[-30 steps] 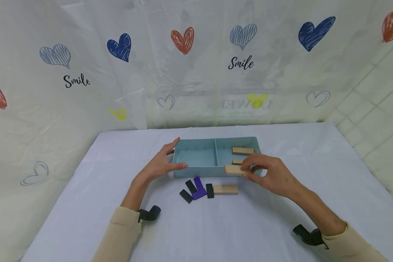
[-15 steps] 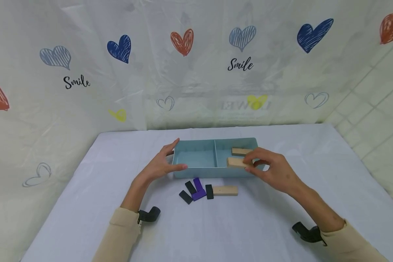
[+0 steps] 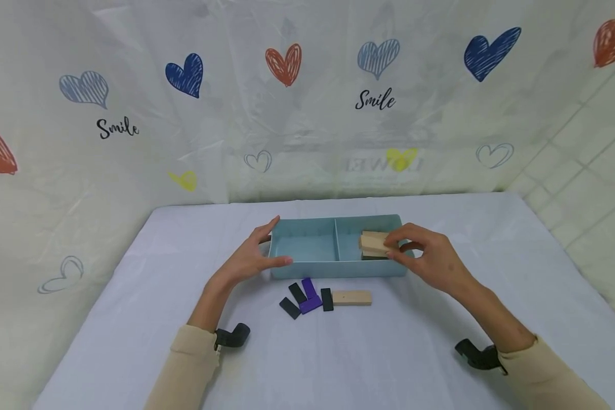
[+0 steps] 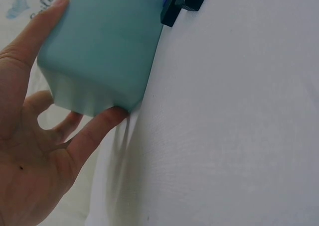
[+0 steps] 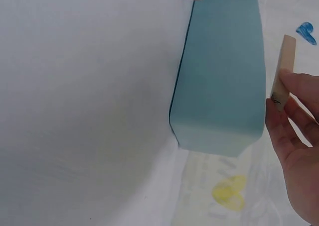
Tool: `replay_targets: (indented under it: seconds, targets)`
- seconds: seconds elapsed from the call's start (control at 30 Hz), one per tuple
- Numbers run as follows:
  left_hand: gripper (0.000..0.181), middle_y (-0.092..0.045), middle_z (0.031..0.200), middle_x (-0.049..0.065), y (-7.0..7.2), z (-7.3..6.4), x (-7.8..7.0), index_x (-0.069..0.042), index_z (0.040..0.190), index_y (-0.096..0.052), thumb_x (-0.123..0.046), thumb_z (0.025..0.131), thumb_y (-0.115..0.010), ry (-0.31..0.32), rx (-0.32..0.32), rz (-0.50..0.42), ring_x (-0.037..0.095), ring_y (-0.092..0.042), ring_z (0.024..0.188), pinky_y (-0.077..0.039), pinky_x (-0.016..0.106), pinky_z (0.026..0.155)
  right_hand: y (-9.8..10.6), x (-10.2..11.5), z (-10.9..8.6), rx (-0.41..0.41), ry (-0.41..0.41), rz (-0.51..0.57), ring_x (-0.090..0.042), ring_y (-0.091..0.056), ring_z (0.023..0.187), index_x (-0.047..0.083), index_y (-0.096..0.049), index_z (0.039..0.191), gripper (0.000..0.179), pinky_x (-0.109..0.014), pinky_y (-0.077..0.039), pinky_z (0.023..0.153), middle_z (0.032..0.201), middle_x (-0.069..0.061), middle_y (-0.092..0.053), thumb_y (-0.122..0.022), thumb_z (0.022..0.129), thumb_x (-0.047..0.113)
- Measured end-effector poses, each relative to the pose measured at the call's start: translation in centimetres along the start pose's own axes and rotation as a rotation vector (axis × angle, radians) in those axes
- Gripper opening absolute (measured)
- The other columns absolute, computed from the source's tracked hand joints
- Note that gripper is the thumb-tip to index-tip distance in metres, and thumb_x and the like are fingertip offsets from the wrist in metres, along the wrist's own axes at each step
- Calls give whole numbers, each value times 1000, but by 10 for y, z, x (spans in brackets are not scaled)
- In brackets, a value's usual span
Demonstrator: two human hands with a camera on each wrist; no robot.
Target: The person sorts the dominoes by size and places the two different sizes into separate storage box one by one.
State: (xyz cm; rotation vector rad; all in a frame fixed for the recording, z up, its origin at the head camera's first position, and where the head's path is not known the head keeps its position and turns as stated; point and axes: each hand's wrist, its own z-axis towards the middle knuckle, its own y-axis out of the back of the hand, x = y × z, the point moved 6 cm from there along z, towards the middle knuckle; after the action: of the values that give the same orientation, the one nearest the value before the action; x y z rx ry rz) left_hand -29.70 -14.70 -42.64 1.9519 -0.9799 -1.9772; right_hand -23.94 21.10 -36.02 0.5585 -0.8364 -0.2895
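A light blue box (image 3: 307, 270) with a divider stands on the table, with two compartments. My left hand (image 3: 248, 256) grips its left end, thumb along the front side and fingers round the end wall (image 4: 89, 89). Over the right compartment my right hand (image 3: 430, 256) pinches a pale wooden block (image 3: 373, 244) by its right end. In the right wrist view this wooden block (image 5: 285, 61) is held above the rim between thumb and fingers. Beneath it, other wooden blocks (image 3: 374, 256) lie in the compartment, partly hidden. The left compartment (image 3: 307, 239) holds nothing visible.
In front of the box lie several black blocks (image 3: 289, 308) and purple blocks (image 3: 311, 304), close together. A wooden block (image 3: 352, 298) lies beside them, touching a black block (image 3: 327, 299). A patterned sheet (image 3: 307, 125) hangs behind the white table (image 3: 338, 364).
My right hand has carried the wooden block from in front of the box's front wall up and back over the right compartment. The left hand has stayed on the box.
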Motion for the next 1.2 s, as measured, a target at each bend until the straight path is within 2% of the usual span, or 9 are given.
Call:
replay_targets:
  seconds: [0.13,0.47,0.77,1.03,1.2]
  targets:
    - [110,-22,172,1,0,0,0,-48,164,-19,-54,79,-88,-1,-1,0,30,-33,157,-34,64,121,1,-3,2,-7,-6,-22,-3,-67,93,14,-77,102,31,-14,-57,79,101,-1,-75,-84,81,-7]
    - [113,-21,173,2,1,0,1,-38,167,-18,-54,80,-87,-11,1,10,32,-33,157,-35,65,120,3,-12,7,-18,-14,-64,-1,-67,90,13,-77,103,30,-13,-57,79,101,0,-75,-84,81,-6]
    - [109,-20,173,1,2,1,1,-45,165,-18,-52,81,-87,-14,-3,9,32,-33,157,-34,66,120,4,-22,9,-36,-20,-153,-1,-67,89,15,-77,102,29,-17,-58,80,99,3,-75,-85,81,-3]
    - [109,-20,173,1,1,-1,1,-47,164,-18,-53,80,-87,-8,0,-4,32,-33,156,-34,65,120,6,-26,11,-66,-34,-225,-2,-65,92,15,-78,101,30,-2,-44,87,98,2,-76,-88,79,-2]
    - [109,-21,173,2,2,-1,-1,-46,165,-18,-52,80,-87,-14,-1,-5,33,-33,156,-34,65,120,7,-28,12,-83,-42,-261,-9,-66,90,14,-78,101,29,0,-40,88,97,1,-77,-88,78,-1]
